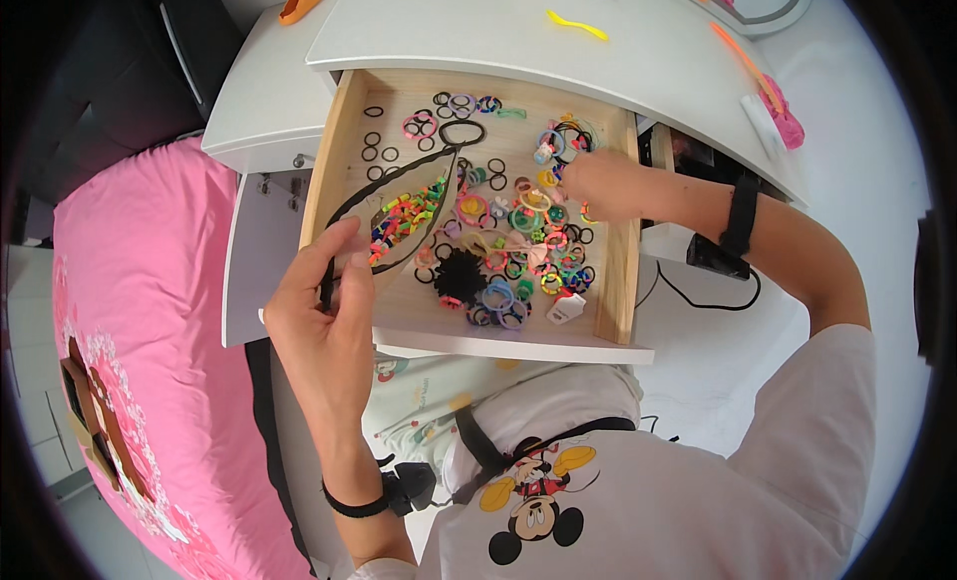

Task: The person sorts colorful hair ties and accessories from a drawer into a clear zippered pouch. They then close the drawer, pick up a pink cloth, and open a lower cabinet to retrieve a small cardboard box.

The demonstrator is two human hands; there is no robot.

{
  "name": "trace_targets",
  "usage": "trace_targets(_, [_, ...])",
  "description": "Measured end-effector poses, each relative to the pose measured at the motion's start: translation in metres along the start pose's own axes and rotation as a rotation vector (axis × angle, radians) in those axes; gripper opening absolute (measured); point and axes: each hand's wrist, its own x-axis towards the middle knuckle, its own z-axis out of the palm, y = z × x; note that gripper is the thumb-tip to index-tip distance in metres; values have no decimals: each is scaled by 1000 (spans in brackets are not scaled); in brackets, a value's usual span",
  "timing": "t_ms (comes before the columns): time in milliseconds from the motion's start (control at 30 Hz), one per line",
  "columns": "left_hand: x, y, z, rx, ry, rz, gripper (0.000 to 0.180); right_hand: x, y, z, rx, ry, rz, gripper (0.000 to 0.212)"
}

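Note:
My left hand (pixel 334 271) is closed on the edge of a clear zip pouch (pixel 414 176) with black trim. The pouch gapes open over the left part of the drawer, and small bright hair ties (pixel 407 221) lie inside it. Over the drawer's right side is my right hand (pixel 603 184), its fingers blurred and mostly hidden, close to a cluster of hair ties (pixel 550 146). Loose in the wooden drawer (pixel 344 132) are many coloured hair ties, a fluffy black scrunchie (pixel 460 275) and a small white tag (pixel 567 307).
On the white dresser top (pixel 449 32) lie a yellow comb-like stick (pixel 578 25) and a pink brush (pixel 783 117). An orange clog-shaped item (pixel 300 5) sits at the back left. A bed with a pink cover (pixel 150 281) stands left. A black cable (pixel 713 303) hangs at right.

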Motion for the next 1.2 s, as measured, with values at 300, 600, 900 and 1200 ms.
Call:
trace_targets(300, [-2,2,13,4,-84,10,24,-65,-17,-88,1056,256,-40,7])
trace_targets(600, [-12,31,49,-6,-156,117,35,-35,-90,-87,381,441,-148,12])
trace_targets(900, [-13,33,44,-10,-142,17,35,-43,-88,-91,205,540,-271,20])
trace_targets(1200, [-4,10,25,-13,-65,-19,33,-58,-53,-66,509,557,-230,17])
